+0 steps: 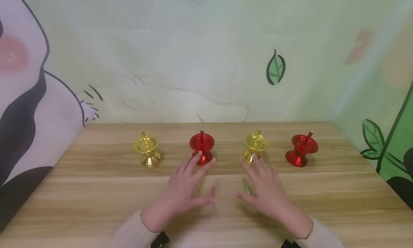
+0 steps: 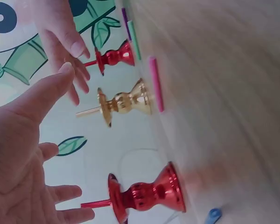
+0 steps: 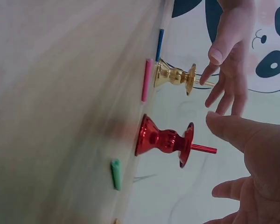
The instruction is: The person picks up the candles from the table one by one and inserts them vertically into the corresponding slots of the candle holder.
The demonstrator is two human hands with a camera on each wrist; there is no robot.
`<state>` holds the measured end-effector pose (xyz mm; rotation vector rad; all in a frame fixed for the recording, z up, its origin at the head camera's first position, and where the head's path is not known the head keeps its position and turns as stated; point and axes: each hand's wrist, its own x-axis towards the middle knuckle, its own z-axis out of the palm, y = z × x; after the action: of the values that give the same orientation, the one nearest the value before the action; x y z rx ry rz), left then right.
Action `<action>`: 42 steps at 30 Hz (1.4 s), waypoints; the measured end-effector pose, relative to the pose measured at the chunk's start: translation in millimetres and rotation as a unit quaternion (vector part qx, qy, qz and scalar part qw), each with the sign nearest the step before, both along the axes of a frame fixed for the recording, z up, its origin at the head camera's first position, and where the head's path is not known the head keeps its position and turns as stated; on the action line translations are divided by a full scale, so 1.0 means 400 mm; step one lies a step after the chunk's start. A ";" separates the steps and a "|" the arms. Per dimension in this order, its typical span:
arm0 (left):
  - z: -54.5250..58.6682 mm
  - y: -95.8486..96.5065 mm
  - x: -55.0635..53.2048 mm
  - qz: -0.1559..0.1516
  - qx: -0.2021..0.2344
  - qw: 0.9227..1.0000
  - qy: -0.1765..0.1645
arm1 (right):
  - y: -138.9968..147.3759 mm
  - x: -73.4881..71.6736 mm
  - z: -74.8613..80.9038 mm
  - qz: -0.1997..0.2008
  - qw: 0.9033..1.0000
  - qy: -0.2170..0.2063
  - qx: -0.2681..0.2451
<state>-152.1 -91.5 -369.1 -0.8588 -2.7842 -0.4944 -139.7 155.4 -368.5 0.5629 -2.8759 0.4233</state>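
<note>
Hovering left grip (image 1: 184, 187) and right grip (image 1: 267, 189), fingers splayed, near pink stick (image 1: 213, 191) and green stick (image 1: 247, 188), red stand (image 1: 202, 144) and gold stand (image 1: 256, 143) beyond.

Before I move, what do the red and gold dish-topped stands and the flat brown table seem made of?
Red stands, gold stands: glossy, likely metal, given sharp highlights; coated plastic possible. Table: matt-looking wood or laminate, given its striped grain.

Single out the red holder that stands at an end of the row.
The rightmost red holder; the other red holder stands between the left gold holder and the right gold holder.
</note>
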 end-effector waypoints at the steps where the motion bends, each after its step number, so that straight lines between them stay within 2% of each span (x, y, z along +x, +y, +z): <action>1: 0.005 -0.001 -0.001 0.000 0.007 1.000 0.004 | 0.001 -0.001 0.003 -0.001 1.000 0.004 -0.002; 11: 0.053 -0.025 -0.005 0.045 0.073 0.996 0.009 | 0.016 -0.004 0.040 -0.027 0.999 -0.001 -0.023; 19: 0.094 -0.059 -0.008 0.068 0.086 0.993 0.041 | 0.020 0.000 0.043 -0.030 0.999 0.018 -0.036; 25: 0.119 -0.085 -0.013 0.085 0.098 0.990 0.053 | 0.030 0.002 0.049 -0.050 0.998 0.023 -0.033; 35: 0.132 -0.121 -0.026 0.103 0.135 0.985 0.033 | 0.050 0.000 0.058 -0.069 0.997 0.011 -0.019; 39: 0.141 -0.137 -0.026 0.124 0.157 0.980 0.022 | 0.056 -0.002 0.064 -0.081 0.997 -0.009 -0.014; 42: 0.146 -0.150 -0.030 0.143 0.172 0.974 0.028 | 0.062 -0.005 0.067 -0.092 0.995 -0.028 -0.010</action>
<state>-164.1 -151.6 -310.6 -0.3837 -2.5950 -0.8500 -141.6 180.1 -341.7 0.2837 -2.9387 0.4439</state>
